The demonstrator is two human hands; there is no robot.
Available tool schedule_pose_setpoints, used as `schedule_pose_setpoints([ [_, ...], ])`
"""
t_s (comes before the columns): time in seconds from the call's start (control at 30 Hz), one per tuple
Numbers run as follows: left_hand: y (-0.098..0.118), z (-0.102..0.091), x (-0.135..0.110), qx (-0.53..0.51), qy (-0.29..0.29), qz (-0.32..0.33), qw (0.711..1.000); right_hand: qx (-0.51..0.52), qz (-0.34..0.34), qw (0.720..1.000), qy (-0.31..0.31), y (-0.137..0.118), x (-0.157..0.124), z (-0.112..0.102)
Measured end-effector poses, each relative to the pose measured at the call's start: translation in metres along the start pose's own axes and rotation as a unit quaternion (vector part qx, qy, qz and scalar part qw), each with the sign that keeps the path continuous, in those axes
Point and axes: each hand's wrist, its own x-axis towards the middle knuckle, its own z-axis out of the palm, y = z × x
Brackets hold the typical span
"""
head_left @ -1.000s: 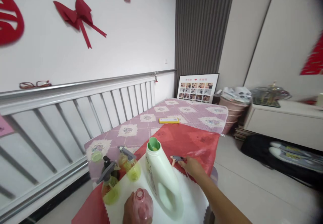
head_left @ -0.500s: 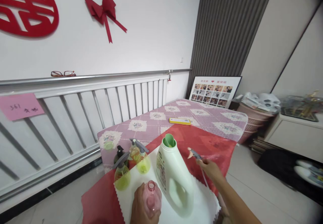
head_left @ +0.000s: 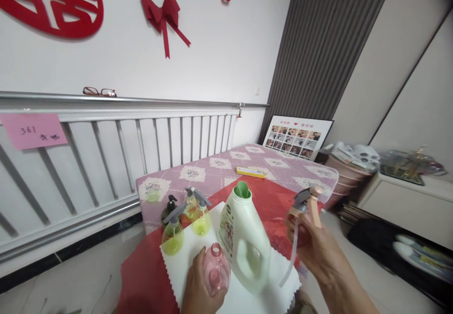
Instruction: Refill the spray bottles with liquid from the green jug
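Note:
My left hand [head_left: 198,288] is wrapped around a small pink bottle [head_left: 215,271] with an open neck, standing on a white cloth [head_left: 184,262]. My right hand [head_left: 313,245] holds a spray head [head_left: 305,205] with a grey trigger and a pink nozzle, lifted above the table; its clear tube [head_left: 290,257] hangs down. Between the hands stands a large pale green detergent jug [head_left: 244,243] with an open green spout. Three yellow-green spray and pump bottles [head_left: 184,219] stand to the left of the jug.
A red cloth [head_left: 141,276] covers the near table end, a purple patterned cloth [head_left: 219,165] the far end, with a yellow box [head_left: 250,172] on it. White railing [head_left: 106,153] runs along the left. A framed photo board [head_left: 295,137], baskets [head_left: 345,167] and a cabinet [head_left: 406,200] stand right.
My right hand has picked the spray head up from the red cloth and raised it, tube dangling. The left hand has stayed on the pink bottle. The view has swung left.

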Motion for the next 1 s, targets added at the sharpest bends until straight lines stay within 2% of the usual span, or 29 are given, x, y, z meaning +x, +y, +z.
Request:
schedule_pose_setpoints([
  [0.1,0.000,-0.006,0.001,-0.004,-0.041,0.011,0.999,0.066,0.032,0.997,-0.008,0.000,-0.022,0.029],
  [0.23,-0.002,-0.011,0.003,0.013,-0.075,0.024,0.997,0.055,-0.010,0.998,-0.005,0.011,-0.038,0.059],
  [0.43,0.004,-0.013,0.007,0.017,-0.068,0.033,0.997,0.001,-0.062,0.998,-0.029,0.033,-0.044,0.084],
  [0.7,0.011,-0.014,0.007,0.007,-0.027,0.042,0.999,-0.074,-0.062,0.991,-0.087,0.065,-0.045,0.093],
  [1.0,0.014,-0.013,0.007,-0.030,-0.006,0.002,1.000,-0.149,-0.018,0.985,-0.083,0.106,-0.058,0.083],
])
